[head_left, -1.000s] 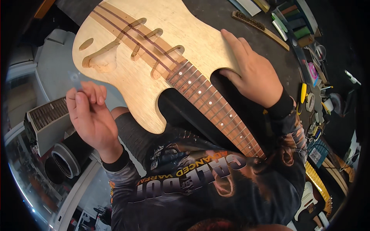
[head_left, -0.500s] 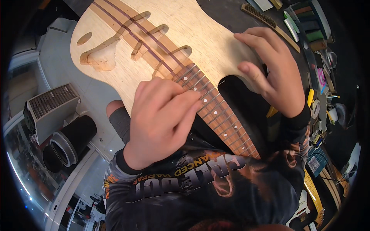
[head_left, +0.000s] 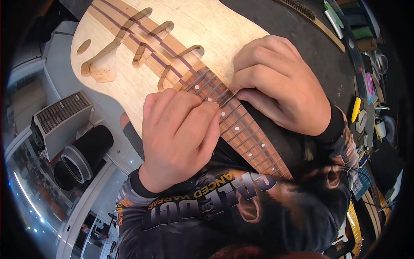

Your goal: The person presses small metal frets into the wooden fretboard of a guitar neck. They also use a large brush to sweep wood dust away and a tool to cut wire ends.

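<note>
An unfinished pale wooden guitar body (head_left: 108, 52), with routed cavities and dark centre stripes, lies diagonally before me, its rosewood neck (head_left: 254, 151) with frets and dot inlays running toward my front. My left hand (head_left: 179, 136) is closed over the fretboard, fingertips bunched at the frets near the body. My right hand (head_left: 282, 86) is closed at the neck's far edge, fingertips beside the neck joint, almost meeting the left ones. Whatever either pinches is too small or hidden to make out.
A dark bench (head_left: 319, 60) holds a wire brush (head_left: 299, 11), marker pens (head_left: 332, 17), yellow tools (head_left: 356, 108) and tape (head_left: 361, 123). Another guitar (head_left: 355, 222) is at lower right. At left on the floor are a slatted crate (head_left: 62, 123) and black cylinders (head_left: 79, 162).
My left hand has moved up and right from beside the body onto the fretboard. My right hand has left the body's outer edge and curled inward beside my left fingertips.
</note>
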A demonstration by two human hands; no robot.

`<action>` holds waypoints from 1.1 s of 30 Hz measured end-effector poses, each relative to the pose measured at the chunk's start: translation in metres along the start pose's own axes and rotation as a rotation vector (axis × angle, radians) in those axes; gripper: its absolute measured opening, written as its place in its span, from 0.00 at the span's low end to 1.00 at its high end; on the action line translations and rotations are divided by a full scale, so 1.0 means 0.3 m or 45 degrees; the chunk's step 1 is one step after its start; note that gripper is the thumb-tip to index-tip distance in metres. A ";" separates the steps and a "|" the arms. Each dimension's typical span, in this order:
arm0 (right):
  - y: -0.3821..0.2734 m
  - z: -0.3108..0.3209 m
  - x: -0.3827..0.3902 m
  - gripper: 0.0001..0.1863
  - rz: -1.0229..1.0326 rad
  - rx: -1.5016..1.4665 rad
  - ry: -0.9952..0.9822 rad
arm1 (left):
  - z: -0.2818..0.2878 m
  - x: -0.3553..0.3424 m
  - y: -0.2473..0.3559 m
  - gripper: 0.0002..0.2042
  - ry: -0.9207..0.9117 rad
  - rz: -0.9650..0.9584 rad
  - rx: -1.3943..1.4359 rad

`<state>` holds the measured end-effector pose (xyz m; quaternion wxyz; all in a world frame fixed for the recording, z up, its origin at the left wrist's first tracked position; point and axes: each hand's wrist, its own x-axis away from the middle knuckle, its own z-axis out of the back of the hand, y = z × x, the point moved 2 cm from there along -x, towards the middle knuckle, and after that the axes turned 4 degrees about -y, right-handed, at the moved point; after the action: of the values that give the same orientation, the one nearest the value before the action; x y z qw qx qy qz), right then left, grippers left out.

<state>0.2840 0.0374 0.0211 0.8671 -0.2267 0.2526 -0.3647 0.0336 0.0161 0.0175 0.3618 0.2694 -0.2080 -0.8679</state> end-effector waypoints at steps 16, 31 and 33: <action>-0.006 -0.021 0.002 0.17 -0.015 0.096 0.055 | -0.012 -0.027 -0.008 0.13 0.058 -0.030 0.104; -0.005 -0.017 -0.007 0.16 -0.046 0.057 0.035 | -0.002 -0.044 -0.018 0.12 0.050 -0.030 0.126; -0.007 -0.019 -0.009 0.16 -0.068 0.049 0.050 | -0.002 -0.043 -0.022 0.12 0.047 -0.024 0.118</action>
<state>0.2779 0.0368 0.0185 0.8561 -0.2093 0.2565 -0.3968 0.0382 0.0297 0.0175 0.3444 0.3038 -0.2388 -0.8556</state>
